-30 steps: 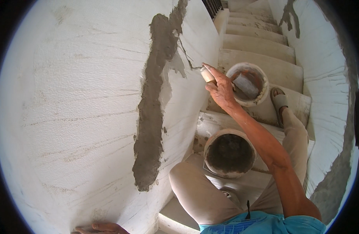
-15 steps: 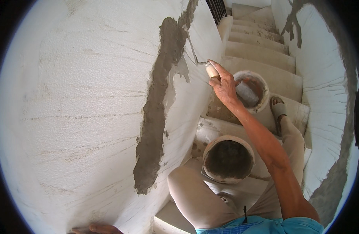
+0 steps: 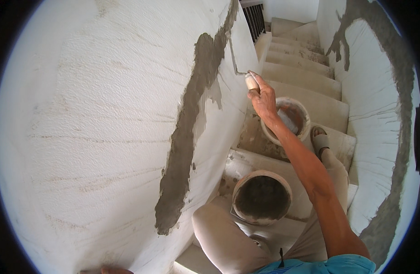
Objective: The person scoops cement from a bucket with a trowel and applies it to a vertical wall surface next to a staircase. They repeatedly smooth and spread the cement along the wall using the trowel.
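My right hand is closed round the pale wooden handle of a trowel. The trowel's thin metal blade, seen nearly edge-on, points up the stairs and lies against or very close to the white wall. Beside it runs a long strip of wet grey mortar, slanting up the wall with ragged edges. Only a few fingers of my left hand show at the bottom edge; they lie stretched out against the wall, holding nothing I can see.
Between my legs stands a bucket of dark grey mortar. Another bucket, a step higher, holds a pale object in reddish-brown contents. Concrete stairs climb ahead to a black railing. Grey mortar also marks the right wall.
My right hand has carried the trowel a little farther up along the mortar strip. The view has shifted slightly, and less of my left hand shows.
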Demonstrator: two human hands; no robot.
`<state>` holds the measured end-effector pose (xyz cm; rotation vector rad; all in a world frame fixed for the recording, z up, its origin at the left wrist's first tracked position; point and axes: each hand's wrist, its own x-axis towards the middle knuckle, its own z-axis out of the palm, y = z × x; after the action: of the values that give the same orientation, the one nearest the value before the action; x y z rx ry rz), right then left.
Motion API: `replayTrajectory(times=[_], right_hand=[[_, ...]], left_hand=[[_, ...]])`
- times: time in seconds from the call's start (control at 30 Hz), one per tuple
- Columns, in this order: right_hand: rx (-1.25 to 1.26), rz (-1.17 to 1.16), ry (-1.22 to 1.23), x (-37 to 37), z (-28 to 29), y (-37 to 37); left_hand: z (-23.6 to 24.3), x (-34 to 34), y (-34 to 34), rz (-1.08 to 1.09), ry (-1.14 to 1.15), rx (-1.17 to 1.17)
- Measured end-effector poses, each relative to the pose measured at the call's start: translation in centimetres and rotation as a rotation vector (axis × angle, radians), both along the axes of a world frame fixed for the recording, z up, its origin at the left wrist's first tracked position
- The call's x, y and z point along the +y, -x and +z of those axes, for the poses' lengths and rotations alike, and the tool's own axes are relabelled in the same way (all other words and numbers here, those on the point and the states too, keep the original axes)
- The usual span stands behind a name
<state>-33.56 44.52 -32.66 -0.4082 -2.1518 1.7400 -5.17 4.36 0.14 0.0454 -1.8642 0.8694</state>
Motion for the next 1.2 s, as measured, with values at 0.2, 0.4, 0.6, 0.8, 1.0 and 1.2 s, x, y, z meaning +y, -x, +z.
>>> replayTrajectory(times=[0.2, 0.4, 0.6, 0.8, 1.0, 1.2], right_hand=[[0.02, -0.036, -0.079, 1.2, -0.1, 2.8], [0.012, -0.083, -0.244, 1.1, -0.5, 4.5], [0.038, -0.09, -0.387, -0.1, -1.1, 5.2], [-0.05, 0.032, -0.271, -0.7, -1.2, 4.3], [-0.009, 0.06, -0.456, 1.2, 1.1, 0.5], [0.001, 0.016, -0.23, 3.4, 1.4, 2.7]], left_hand=[[-0.2, -0.7, -0.4, 0.005, -0.079, 0.05], [0.1, 0.7, 0.5, -0.031, -0.019, 0.037], [0.4, 1.6, 0.6, -0.031, -0.004, 0.003], [0.7, 1.7, 0.6, -0.026, 0.025, -0.025], [0.5, 1.4, 0.3, -0.024, -0.023, -0.005], [0.3, 1.6, 0.7, -0.034, -0.045, 0.013]])
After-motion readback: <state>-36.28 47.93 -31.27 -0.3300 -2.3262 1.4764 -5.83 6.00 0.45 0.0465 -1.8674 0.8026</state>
